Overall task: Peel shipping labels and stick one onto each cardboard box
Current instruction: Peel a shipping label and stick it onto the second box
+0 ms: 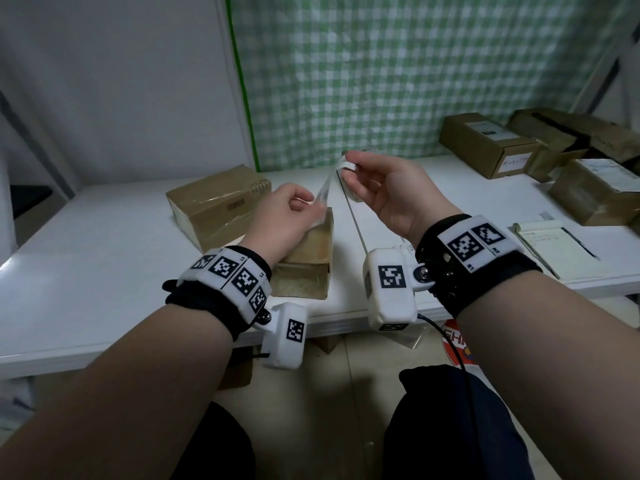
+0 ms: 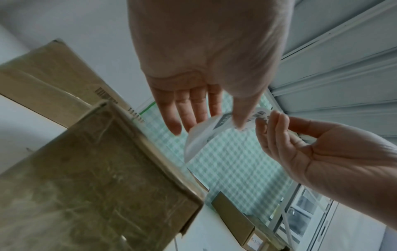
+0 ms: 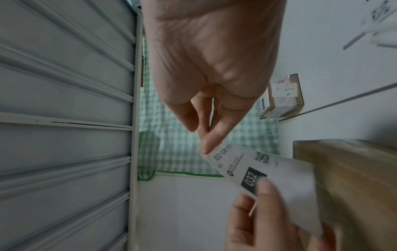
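A white shipping label (image 1: 323, 191) printed "032" is stretched in the air between both hands. My right hand (image 1: 349, 171) pinches its upper corner between thumb and forefinger (image 3: 209, 141). My left hand (image 1: 311, 206) pinches the lower end, thumb (image 3: 267, 191) on the printed face (image 3: 242, 167), fingers behind. A blank white part of the sheet (image 3: 297, 188) curls away beside the print. In the left wrist view the label (image 2: 204, 135) bows between the two hands. A small cardboard box (image 1: 308, 261) (image 2: 96, 169) stands on the table right under my left hand. A larger taped box (image 1: 214, 206) lies behind it to the left.
The white table (image 1: 104, 265) has several more cardboard boxes at the back right, some bearing labels (image 1: 485, 142) (image 1: 599, 192). An open notebook (image 1: 554, 249) lies near the right front edge. A green checked cloth (image 1: 415, 64) hangs behind the table.
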